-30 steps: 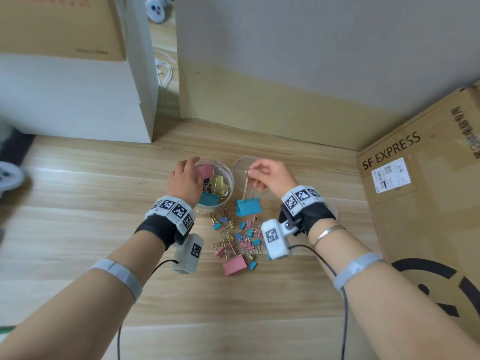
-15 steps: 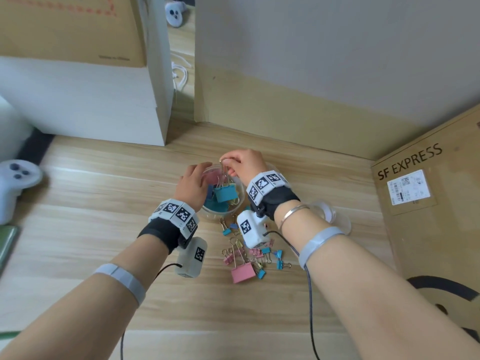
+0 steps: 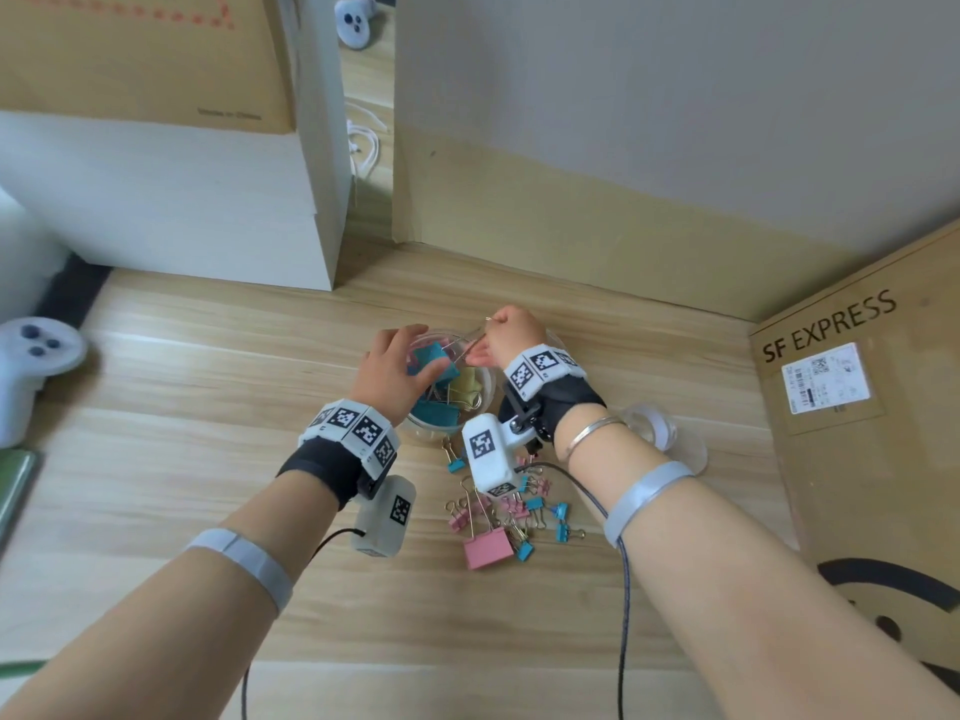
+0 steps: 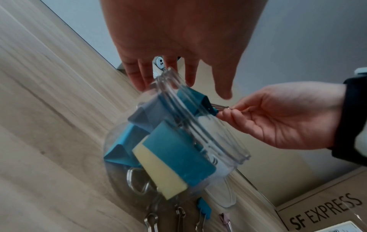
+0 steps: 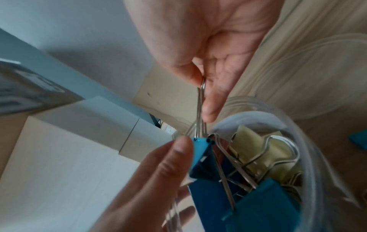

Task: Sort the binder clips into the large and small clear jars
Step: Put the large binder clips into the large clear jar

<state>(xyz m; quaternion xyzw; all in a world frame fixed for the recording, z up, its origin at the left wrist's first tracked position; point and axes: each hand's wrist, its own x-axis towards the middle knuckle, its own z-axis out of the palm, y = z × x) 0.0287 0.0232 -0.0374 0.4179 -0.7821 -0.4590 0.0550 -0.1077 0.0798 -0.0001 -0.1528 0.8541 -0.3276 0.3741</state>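
Right hand (image 5: 210, 51) pinching blue binder clip (image 5: 200, 158) handles at large jar (image 4: 198, 125) mouth; left hand (image 3: 395, 376) cupping jar, fingers loosely spread.

Count of items in view
Two clear jars (image 3: 470, 407), two cardboard boxes (image 3: 878, 407), one large pink clip (image 3: 488, 548); small clips too tangled to count.

Teal-blue large binder clip (image 5: 200, 158) with silver wire handles, going into the clear plastic jar (image 4: 200, 133) among more teal and pale yellow clips (image 3: 466, 383). Pink large clip (image 3: 487, 548) on the light wood-grain floor (image 3: 208, 407), pink and blue small ones (image 3: 540, 504) around it. Black-and-white checkered marker bands (image 3: 353, 426) on both wrists. Brown cardboard box (image 3: 857, 433) on the right, black lettering.
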